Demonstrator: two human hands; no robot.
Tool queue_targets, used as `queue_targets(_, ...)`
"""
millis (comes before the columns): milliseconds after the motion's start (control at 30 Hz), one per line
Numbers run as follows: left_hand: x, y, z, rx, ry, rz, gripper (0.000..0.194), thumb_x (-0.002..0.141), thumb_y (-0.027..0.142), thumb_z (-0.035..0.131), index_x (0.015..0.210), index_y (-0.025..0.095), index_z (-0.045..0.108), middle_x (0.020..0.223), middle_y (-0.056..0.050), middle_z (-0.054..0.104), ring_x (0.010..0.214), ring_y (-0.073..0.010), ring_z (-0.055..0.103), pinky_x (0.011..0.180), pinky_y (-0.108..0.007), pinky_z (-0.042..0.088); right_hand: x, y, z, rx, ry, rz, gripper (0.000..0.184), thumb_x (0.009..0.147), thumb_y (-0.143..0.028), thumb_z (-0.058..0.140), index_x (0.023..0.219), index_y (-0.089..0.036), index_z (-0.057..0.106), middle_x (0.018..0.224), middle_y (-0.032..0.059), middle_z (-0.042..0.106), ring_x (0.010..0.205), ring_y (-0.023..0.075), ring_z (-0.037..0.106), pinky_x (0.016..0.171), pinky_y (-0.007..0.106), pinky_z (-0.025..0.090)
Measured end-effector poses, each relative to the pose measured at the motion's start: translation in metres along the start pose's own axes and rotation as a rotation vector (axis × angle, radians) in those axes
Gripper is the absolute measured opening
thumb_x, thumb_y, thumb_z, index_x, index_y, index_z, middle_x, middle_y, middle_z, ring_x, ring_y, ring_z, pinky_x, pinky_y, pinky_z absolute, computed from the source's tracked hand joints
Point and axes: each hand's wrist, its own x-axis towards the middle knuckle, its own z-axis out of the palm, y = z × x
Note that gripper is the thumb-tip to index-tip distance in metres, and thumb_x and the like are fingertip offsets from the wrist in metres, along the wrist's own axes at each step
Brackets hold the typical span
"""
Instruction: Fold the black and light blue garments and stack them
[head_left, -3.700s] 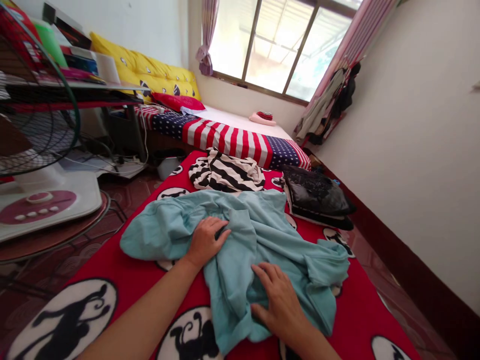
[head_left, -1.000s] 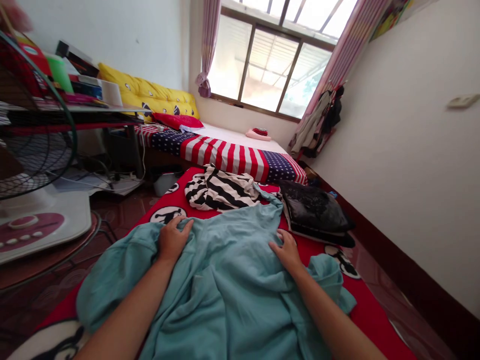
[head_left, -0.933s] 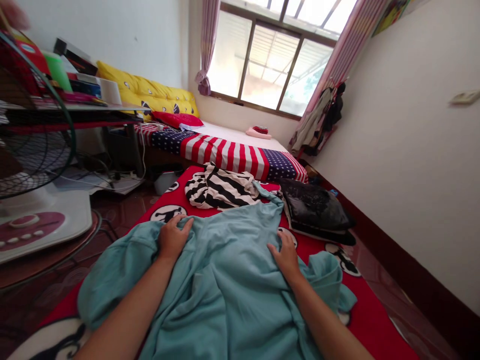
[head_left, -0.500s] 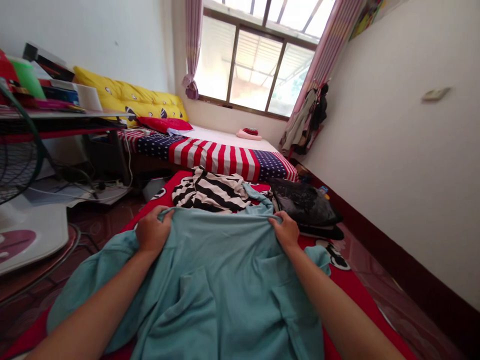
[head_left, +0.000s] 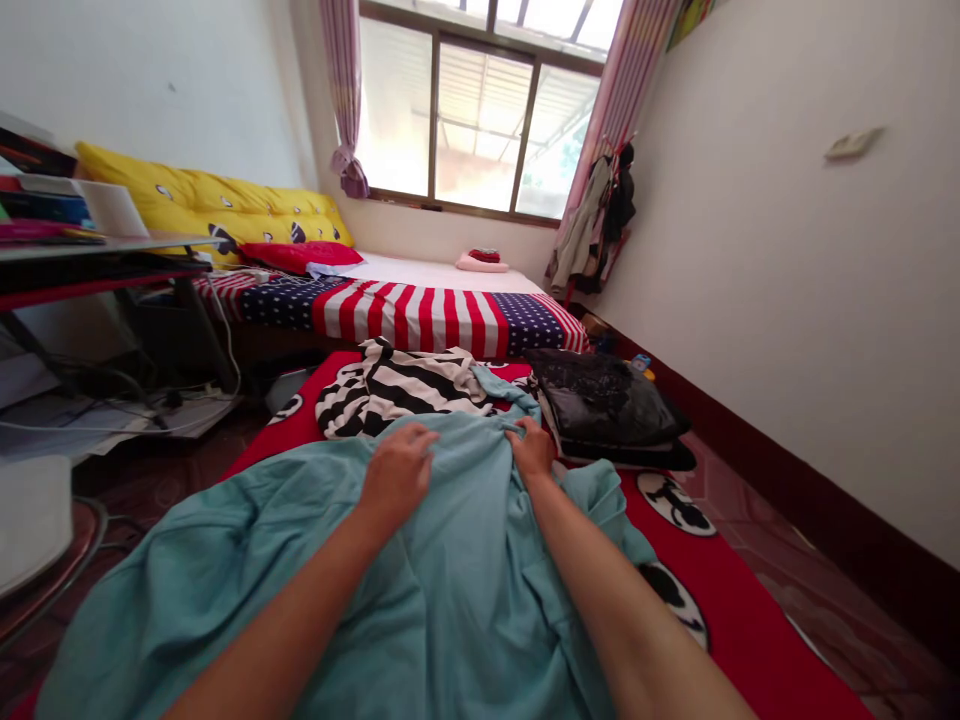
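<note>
A large blue-green shirt (head_left: 457, 560) is spread in loose folds over the red patterned mat in front of me. My right hand (head_left: 531, 450) pinches its far edge, and the cloth gathers at the fingers. Over the middle of the shirt is my left hand (head_left: 397, 472), slightly blurred, with fingers loosely curled and a gap between thumb and forefinger; no cloth shows in them. Just beyond the far edge lies a black-and-white striped garment (head_left: 412, 385). A blue-green strip of cloth (head_left: 510, 388) rests beside it.
A stack of dark folded clothes (head_left: 607, 405) sits to the right on the red mat (head_left: 739, 610). Behind is a bed with a stars-and-stripes cover (head_left: 420, 312). A cluttered desk (head_left: 150, 245) and a white stool (head_left: 34, 520) stand at left; a wall is at right.
My left hand has come off the shirt's far left edge and moved right and slightly down. The right hand has shifted left, still gripping. The stretched edge has slackened, and the view has turned right.
</note>
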Motion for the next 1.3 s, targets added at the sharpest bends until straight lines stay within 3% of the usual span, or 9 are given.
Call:
queue_targets(133, -0.019, 0.020, 0.048, -0.091, -0.318, 0.032, 0.048, 0.089, 0.035, 0.049, 0.135, 0.023, 0.052, 0.144, -0.009, 0.047, 0.130, -0.0261, 0.045, 0.110, -0.042, 0.032, 0.002, 0.013, 0.009, -0.021, -0.055, 0.012, 0.026, 0.078, -0.043, 0.065, 0.095, -0.023, 0.069, 0.082, 0.0056, 0.070, 0.081, 0.0250, 0.065, 0.068, 0.031, 0.045)
queue_targets(233, -0.028, 0.013, 0.065, -0.028, -0.315, 0.025, 0.055, 0.090, 0.044, 0.047, 0.141, 0.025, 0.044, 0.153, -0.007, 0.035, 0.141, -0.0286, 0.029, 0.115, -0.051, 0.018, 0.002, 0.013, 0.008, -0.029, -0.050, -0.004, 0.026, 0.081, -0.042, 0.061, 0.097, -0.022, 0.067, 0.089, 0.0073, 0.069, 0.085, 0.0253, 0.064, 0.073, 0.033, 0.046)
queue_targets(400, -0.029, 0.010, 0.066, 0.022, -0.301, 0.042, 0.055, 0.091, 0.047, 0.043, 0.142, 0.026, 0.043, 0.154, -0.006, 0.032, 0.142, -0.0268, 0.027, 0.115, -0.050, 0.016, -0.016, 0.001, -0.012, -0.024, 0.010, -0.120, 0.039, 0.082, -0.027, 0.059, 0.118, -0.013, 0.057, 0.124, 0.0168, 0.056, 0.116, 0.0283, 0.051, 0.096, 0.039, 0.040)
queue_targets(633, -0.030, 0.017, 0.064, 0.034, -0.293, 0.035, 0.055, 0.092, 0.047, 0.041, 0.142, 0.023, 0.043, 0.154, -0.009, 0.032, 0.143, -0.0276, 0.025, 0.114, -0.051, 0.015, -0.092, 0.025, -0.099, -0.045, -0.267, -0.543, 0.026, 0.085, -0.037, 0.062, 0.106, -0.021, 0.061, 0.109, 0.0078, 0.061, 0.105, 0.0240, 0.054, 0.097, 0.038, 0.040)
queue_targets(800, -0.030, 0.015, 0.066, 0.042, -0.292, 0.035, 0.056, 0.092, 0.046, 0.039, 0.143, 0.022, 0.042, 0.154, -0.009, 0.031, 0.143, -0.0279, 0.025, 0.114, -0.052, 0.014, -0.140, 0.055, -0.157, -0.208, -0.405, -0.593, 0.033, 0.085, -0.039, 0.062, 0.114, -0.023, 0.060, 0.117, 0.0093, 0.058, 0.108, 0.0260, 0.052, 0.096, 0.040, 0.039)
queue_targets(1000, -0.030, 0.016, 0.065, 0.052, -0.302, 0.031, 0.056, 0.093, 0.047, 0.038, 0.143, 0.022, 0.042, 0.154, -0.009, 0.031, 0.143, -0.0275, 0.025, 0.114, -0.051, 0.015, -0.163, 0.064, -0.192, -0.457, -0.658, -0.468, 0.011, 0.087, -0.024, 0.054, 0.085, -0.019, 0.063, 0.084, 0.0055, 0.066, 0.084, 0.0210, 0.058, 0.078, 0.032, 0.040)
queue_targets(1200, -0.030, 0.018, 0.064, 0.067, -0.311, 0.027, 0.057, 0.093, 0.049, 0.036, 0.144, 0.022, 0.041, 0.155, -0.008, 0.030, 0.143, -0.0271, 0.024, 0.114, -0.052, 0.015, -0.156, 0.083, -0.253, -0.126, -1.387, -0.056, 0.050, 0.087, -0.056, 0.047, 0.062, -0.015, 0.060, 0.055, 0.0003, 0.056, 0.051, 0.0116, 0.052, 0.050, 0.023, 0.033)
queue_targets(1267, -0.030, 0.018, 0.064, 0.064, -0.309, 0.023, 0.058, 0.093, 0.049, 0.036, 0.144, 0.022, 0.040, 0.155, -0.008, 0.030, 0.143, -0.0273, 0.024, 0.115, -0.052, 0.015, -0.140, 0.090, -0.261, 0.074, -1.369, 0.192, 0.062, 0.085, -0.068, 0.039, 0.072, -0.013, 0.064, 0.060, 0.0036, 0.062, 0.050, 0.0123, 0.056, 0.048, 0.022, 0.035)
queue_targets(1300, -0.030, 0.018, 0.065, 0.062, -0.308, 0.022, 0.058, 0.093, 0.049, 0.036, 0.144, 0.022, 0.040, 0.155, -0.008, 0.030, 0.144, -0.0274, 0.024, 0.115, -0.052, 0.015, -0.130, 0.093, -0.260, 0.140, -1.215, 0.293, 0.064, 0.083, -0.071, 0.038, 0.077, -0.013, 0.065, 0.065, 0.0054, 0.065, 0.051, 0.0129, 0.058, 0.047, 0.022, 0.036)
